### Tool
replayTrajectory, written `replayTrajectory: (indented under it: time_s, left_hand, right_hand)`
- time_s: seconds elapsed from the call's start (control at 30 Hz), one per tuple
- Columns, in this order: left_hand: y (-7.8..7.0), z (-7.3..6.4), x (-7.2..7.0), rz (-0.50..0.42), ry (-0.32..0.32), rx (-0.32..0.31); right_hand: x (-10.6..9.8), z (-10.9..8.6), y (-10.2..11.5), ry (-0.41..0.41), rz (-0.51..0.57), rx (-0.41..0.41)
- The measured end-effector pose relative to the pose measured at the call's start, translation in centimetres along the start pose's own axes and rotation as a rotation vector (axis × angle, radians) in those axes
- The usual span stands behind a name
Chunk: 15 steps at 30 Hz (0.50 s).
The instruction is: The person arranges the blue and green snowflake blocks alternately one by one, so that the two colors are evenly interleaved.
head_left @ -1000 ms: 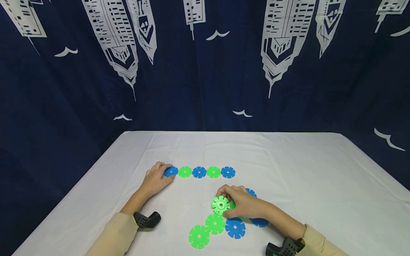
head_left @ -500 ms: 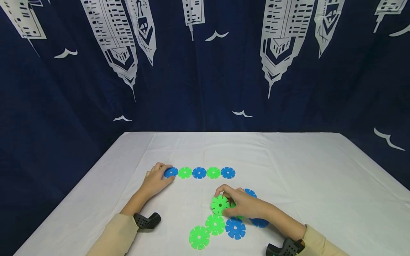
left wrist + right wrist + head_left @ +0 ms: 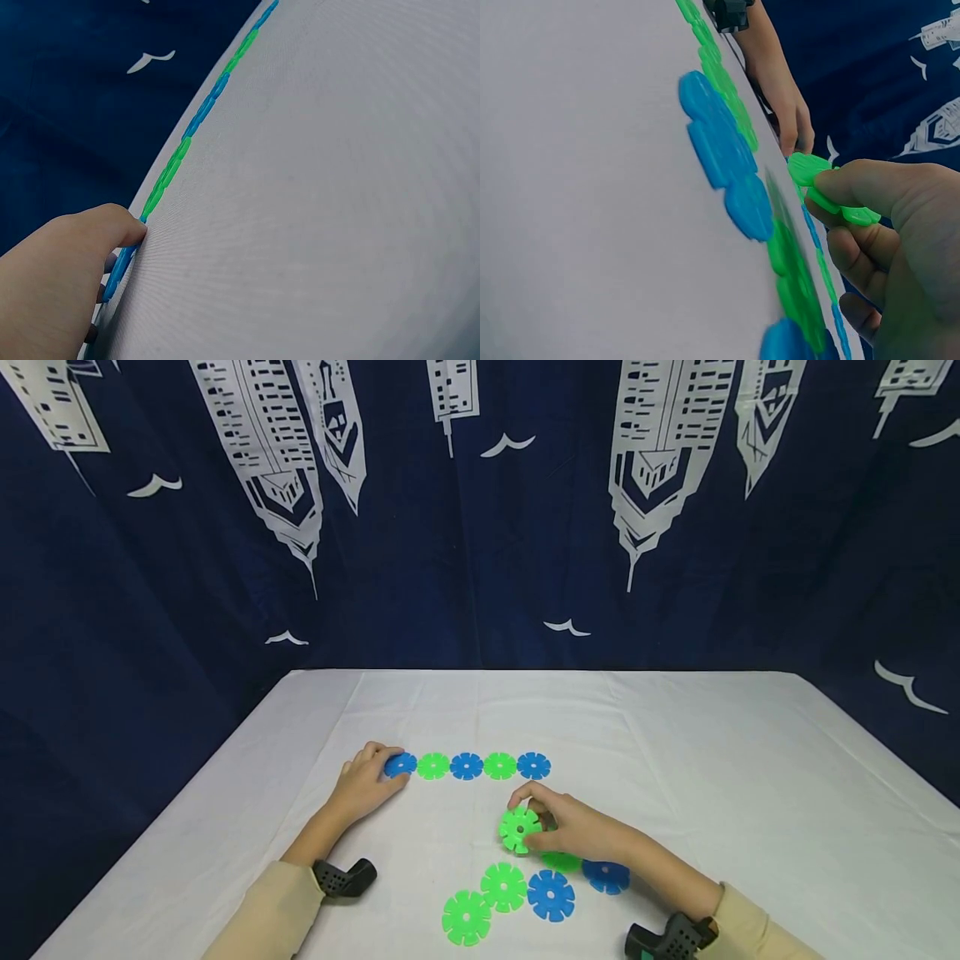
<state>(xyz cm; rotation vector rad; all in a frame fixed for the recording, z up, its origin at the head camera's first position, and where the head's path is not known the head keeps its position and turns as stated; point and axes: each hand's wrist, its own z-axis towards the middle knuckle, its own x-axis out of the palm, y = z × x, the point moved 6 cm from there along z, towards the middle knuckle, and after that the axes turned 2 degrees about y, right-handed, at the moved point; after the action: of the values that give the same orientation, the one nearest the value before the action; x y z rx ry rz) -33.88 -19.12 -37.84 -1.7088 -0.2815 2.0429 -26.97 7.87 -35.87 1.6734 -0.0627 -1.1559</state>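
Note:
My left hand (image 3: 367, 781) holds the leftmost blue notched disc (image 3: 400, 766) of a row, thumb at its near edge and fingers at its far edge. In the left wrist view that blue disc (image 3: 120, 274) lies flat on the cloth between thumb and fingers. My right hand (image 3: 577, 828) pinches a green notched disc (image 3: 519, 829) by its right side. The right wrist view shows this green disc (image 3: 810, 169) raised off the table, between thumb and fingers. Below the right hand lie a green disc (image 3: 561, 862) and a blue disc (image 3: 606, 877), partly covered.
To the right of the held blue disc, the row runs on with a green disc (image 3: 432, 766), blue disc (image 3: 467, 766), green disc (image 3: 499, 766) and blue disc (image 3: 534, 766). Nearer lie two green discs (image 3: 467, 918) and a blue disc (image 3: 551, 896) on the white tablecloth (image 3: 720, 760).
My right hand has risen slightly and moved away from me with the green disc. A blue disc seen beyond it earlier is now hidden. The left hand and the row stay still.

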Motion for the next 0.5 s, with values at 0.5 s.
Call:
replayTrajectory:
  time_s: [0.5]
  left_hand:
    - [-0.1,0.0,-0.2,0.001,0.003,0.018]
  right_hand:
    - [-4.4,-0.3,-0.8,-0.229,0.032,0.054]
